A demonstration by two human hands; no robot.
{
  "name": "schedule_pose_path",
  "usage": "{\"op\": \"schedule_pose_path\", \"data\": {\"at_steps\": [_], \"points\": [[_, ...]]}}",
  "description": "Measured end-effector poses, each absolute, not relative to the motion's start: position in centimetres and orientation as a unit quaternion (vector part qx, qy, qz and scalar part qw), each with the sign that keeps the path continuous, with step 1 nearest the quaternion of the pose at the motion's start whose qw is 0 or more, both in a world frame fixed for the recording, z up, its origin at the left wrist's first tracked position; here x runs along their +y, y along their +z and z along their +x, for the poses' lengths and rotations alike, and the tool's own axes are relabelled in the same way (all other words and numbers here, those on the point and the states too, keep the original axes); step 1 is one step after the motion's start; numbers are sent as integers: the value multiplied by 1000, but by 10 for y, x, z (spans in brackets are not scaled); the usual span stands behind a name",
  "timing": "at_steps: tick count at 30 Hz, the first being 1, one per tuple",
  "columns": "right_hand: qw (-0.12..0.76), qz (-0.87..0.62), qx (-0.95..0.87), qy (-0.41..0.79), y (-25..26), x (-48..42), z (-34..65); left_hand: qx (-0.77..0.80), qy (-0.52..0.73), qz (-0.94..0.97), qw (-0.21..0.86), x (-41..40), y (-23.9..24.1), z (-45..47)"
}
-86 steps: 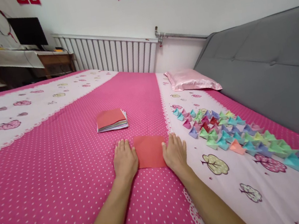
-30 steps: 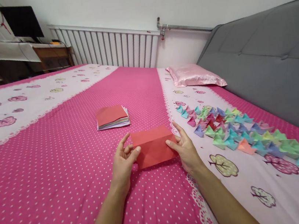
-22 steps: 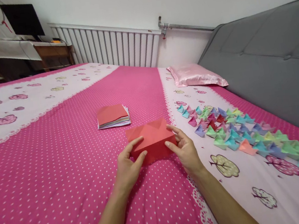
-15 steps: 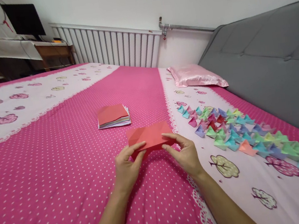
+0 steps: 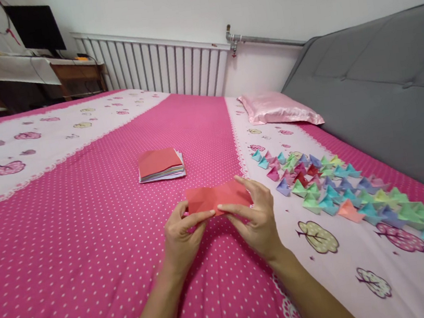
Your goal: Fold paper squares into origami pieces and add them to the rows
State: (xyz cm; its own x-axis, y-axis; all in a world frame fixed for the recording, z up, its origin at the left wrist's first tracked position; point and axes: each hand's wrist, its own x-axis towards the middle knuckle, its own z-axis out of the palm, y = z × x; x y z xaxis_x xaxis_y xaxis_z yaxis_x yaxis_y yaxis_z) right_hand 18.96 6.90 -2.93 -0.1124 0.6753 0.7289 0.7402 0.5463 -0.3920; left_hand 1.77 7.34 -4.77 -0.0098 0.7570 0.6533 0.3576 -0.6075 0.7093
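Note:
A red sheet of paper (image 5: 217,196), partly folded, is held just above the pink dotted bedspread (image 5: 89,239). My left hand (image 5: 181,234) pinches its near left edge between thumb and fingers. My right hand (image 5: 254,219) grips its near right edge, thumb pointing left along the fold. Both thumbs almost meet at the middle of the paper. A stack of coloured paper squares (image 5: 160,164) with a red one on top lies further off, to the left.
Several folded paper shapes (image 5: 338,188) in many colours lie in rows on the white strip to the right. A pink pillow (image 5: 278,110) rests by the grey headboard (image 5: 385,98). A radiator (image 5: 160,71) lines the far wall, with a desk (image 5: 74,78) at the far left.
The red sheet lay flat between my flat hands; both hands lifted it, tipped it up, then brought its edges down and together, with my thumbs closing towards the middle.

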Motion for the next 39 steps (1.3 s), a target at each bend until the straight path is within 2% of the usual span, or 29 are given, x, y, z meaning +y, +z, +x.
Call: {"op": "schedule_pose_path", "data": {"at_steps": [3, 12, 20, 27, 31, 34, 39], "points": [[445, -461, -764, -77, -30, 68, 190, 406, 578, 694, 141, 74, -46, 18], [467, -473, -739, -110, -32, 73, 200, 426, 635, 636, 101, 73, -44, 14], [503, -487, -704, -117, -27, 79, 212, 448, 665, 583, 130, 76, -42, 12], [562, -457, -675, -137, -27, 78, 210, 520, 672, 473, 233, 76, -42, 11], [583, -456, -656, -149, -27, 78, 208, 544, 666, 441, 255, 77, -41, 9], [590, -460, -645, -160, -27, 77, 207, 551, 639, 406, 352, 76, -39, 11], [599, -436, -643, -194, -29, 70, 198, 421, 483, 416, 645, 69, -36, 18]]}}
